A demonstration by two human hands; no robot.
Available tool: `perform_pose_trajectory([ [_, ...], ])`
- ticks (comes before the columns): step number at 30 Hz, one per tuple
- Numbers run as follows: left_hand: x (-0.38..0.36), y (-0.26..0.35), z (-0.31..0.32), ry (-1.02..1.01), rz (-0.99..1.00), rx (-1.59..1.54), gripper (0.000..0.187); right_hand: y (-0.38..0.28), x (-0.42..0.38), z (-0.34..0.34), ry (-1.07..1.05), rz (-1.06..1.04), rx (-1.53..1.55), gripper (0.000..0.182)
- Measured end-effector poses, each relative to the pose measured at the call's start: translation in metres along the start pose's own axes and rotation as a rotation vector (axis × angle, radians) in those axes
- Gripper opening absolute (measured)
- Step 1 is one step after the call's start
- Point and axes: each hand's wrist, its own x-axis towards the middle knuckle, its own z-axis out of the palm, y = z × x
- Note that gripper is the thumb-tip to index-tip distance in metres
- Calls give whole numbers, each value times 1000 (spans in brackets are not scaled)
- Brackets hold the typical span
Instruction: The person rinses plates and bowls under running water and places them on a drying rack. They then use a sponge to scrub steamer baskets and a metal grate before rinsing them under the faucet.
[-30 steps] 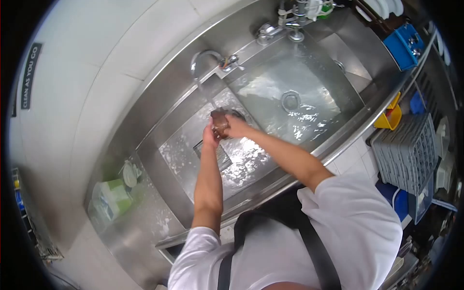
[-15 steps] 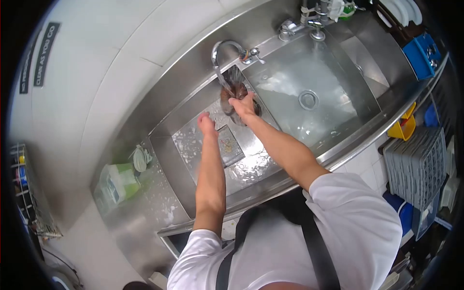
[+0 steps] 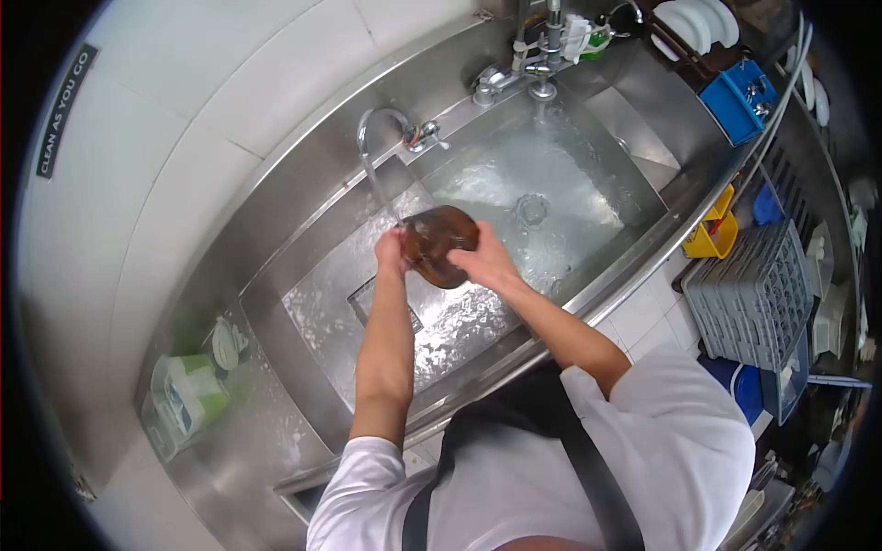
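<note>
A brown, roundish wet dish (image 3: pixel 439 241) is held between my two hands, over the left basin (image 3: pixel 331 275) of a steel sink. Fingers of my left hand (image 3: pixel 392 250) are closed on its left edge. My right hand (image 3: pixel 484 260) grips its right side, with the thumb over the near face. Water runs from the curved faucet (image 3: pixel 378 118) just beyond the dish and reaches its upper left edge. Whether the dish is a bowl or a lid cannot be made out.
The right basin (image 3: pixel 579 174) holds cloudy water. A green and white container (image 3: pixel 195 395) and a pale cloth (image 3: pixel 227 343) lie on the left drainboard. Grey racks (image 3: pixel 749 285), a yellow bin (image 3: pixel 712 237) and a blue container (image 3: pixel 738 103) stand at right.
The brown dish has risen from the basin floor toward me, turning its brown face up. My left hand, free before, now holds its left edge. The whole view has shifted.
</note>
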Motion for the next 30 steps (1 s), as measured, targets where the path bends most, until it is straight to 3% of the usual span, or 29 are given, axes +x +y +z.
perform_pose_trajectory([
  [1,-8,14,24,-34,65,154,17,-1,-9,-16,-33,148,141,68],
  [3,-15,39,57,-73,127,307,17,31,2,-35,108,205,439,69],
  [4,-15,56,65,-373,97,231,17,36,4,-42,133,212,650,75],
  [5,-13,64,65,-673,68,151,17,50,10,-37,128,211,643,75],
  [6,-15,64,64,-671,73,143,17,65,15,-29,184,277,766,79],
  [8,-12,60,51,-455,209,290,16,74,7,-22,210,374,865,81],
  [9,-11,50,48,-451,213,282,16,78,5,-30,205,374,857,81],
  [11,20,7,21,54,355,596,33,88,-1,-64,-282,408,571,69],
  [12,28,-10,2,290,410,807,48,95,-6,-76,-289,419,503,54],
  [13,28,-23,-13,531,457,1013,64,102,-2,-88,-243,402,329,54],
  [15,-18,-22,-1,806,133,1117,86,141,19,-114,-51,328,33,50],
  [16,-8,-38,-20,809,127,1103,86,178,39,-127,87,270,-98,48],
  [17,19,-63,-50,648,78,846,96,219,64,-139,81,267,-111,48],
  [19,26,-80,-61,489,31,574,107,274,107,-156,319,567,464,46],
  [21,8,-88,-43,406,-86,599,115,225,114,-117,239,725,609,46],
  [23,31,-95,-69,397,-132,564,109,117,76,-75,-336,507,743,45],
  [25,60,-91,-90,374,-197,625,90,40,60,-52,-627,313,805,47],
  [26,58,-89,-91,370,-215,639,87,16,52,-44,-629,318,803,47],
  [27,55,-87,-92,365,-233,652,84,-4,45,-37,-510,212,581,47],
  [28,37,-72,-87,436,-120,714,71,-12,43,-31,-395,104,365,47],
  [29,33,-68,-95,506,-5,775,59,-10,44,-28,-401,105,367,47],
  [30,28,-61,-104,513,-5,774,59,-9,44,-25,-371,92,317,47],
])
